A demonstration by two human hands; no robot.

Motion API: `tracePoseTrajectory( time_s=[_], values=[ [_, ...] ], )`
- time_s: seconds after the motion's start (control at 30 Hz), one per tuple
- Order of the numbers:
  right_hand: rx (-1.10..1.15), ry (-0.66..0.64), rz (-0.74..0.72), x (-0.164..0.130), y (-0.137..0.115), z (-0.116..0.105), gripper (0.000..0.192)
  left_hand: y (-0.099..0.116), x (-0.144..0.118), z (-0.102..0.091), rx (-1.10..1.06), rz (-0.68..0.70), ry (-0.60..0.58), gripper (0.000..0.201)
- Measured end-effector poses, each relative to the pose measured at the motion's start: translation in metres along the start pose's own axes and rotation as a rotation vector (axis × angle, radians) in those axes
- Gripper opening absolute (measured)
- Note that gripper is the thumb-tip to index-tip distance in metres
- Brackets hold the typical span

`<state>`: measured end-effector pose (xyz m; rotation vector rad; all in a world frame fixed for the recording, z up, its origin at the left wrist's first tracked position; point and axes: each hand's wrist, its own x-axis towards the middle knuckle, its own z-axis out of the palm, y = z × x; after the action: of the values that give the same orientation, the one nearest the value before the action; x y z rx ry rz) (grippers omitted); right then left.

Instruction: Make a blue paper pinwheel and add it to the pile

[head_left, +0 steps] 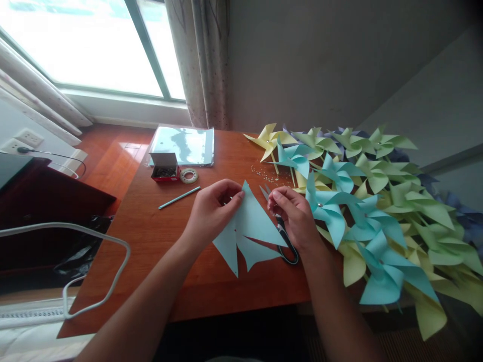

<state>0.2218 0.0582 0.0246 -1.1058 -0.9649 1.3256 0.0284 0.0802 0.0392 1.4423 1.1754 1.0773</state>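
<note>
My left hand (211, 208) pinches the top corner of a light blue cut paper sheet (251, 231) whose pointed flaps spread over the wooden table (158, 236). Just right of the paper, my right hand (294, 216) has its fingertips pinched together near that corner; something tiny may be between them, but I cannot make it out. Black-handled scissors (286, 243) lie on the table under my right hand, blades pointing away from me.
A heap of finished blue, green and yellow paper pinwheels (370, 201) covers the table's right side. Farther back are a red box of pins (165, 168), a tape roll (188, 175), a blue stick (179, 197), a plastic folder (186, 145) and scattered small beads (264, 173).
</note>
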Motion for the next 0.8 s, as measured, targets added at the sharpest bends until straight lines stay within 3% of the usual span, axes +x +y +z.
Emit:
tracePoseTrajectory(
  time_s=[0.27, 0.8],
  values=[
    [-0.268, -0.022, -0.145, -0.002, 0.001, 0.006, 0.011, -0.001, -0.006, 0.007, 0.147, 0.052, -0.145, 0.01],
    [-0.547, -0.004, -0.452, -0.007, -0.004, 0.012, 0.006, 0.0, -0.008, 0.013, 0.096, 0.037, -0.185, 0.01]
  ],
)
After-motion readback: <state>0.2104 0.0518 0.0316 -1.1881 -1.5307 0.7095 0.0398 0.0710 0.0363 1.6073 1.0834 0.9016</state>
